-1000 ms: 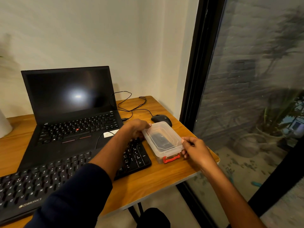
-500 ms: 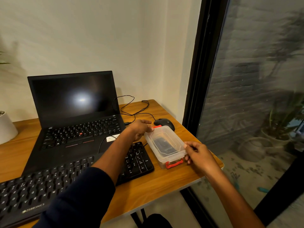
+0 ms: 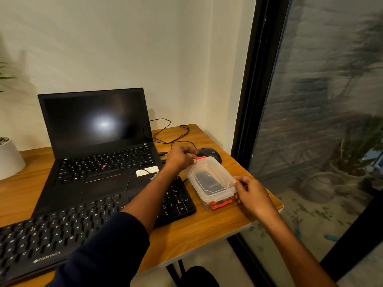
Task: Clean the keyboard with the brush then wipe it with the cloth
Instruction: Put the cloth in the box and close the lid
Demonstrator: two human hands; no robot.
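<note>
Gripping the far red latch [image 3: 200, 158] of the clear plastic box [image 3: 211, 181], the left hand [image 3: 180, 157] curls; the right hand [image 3: 248, 192] pinches its near corner. Light, rigid, slippery, best held by rim. Untouched Zebronics keyboard [image 3: 62, 230] lies just left.

box [image 3: 211, 179] right of keyboard [image 3: 83, 224] — mouse [image 3: 212, 153] behind

Black keyboard [image 3: 87, 230] lies flat under the left forearm, left of the right hand [image 3: 251, 195]; white lettering on its keys (brush, cloth not discernible).
</note>
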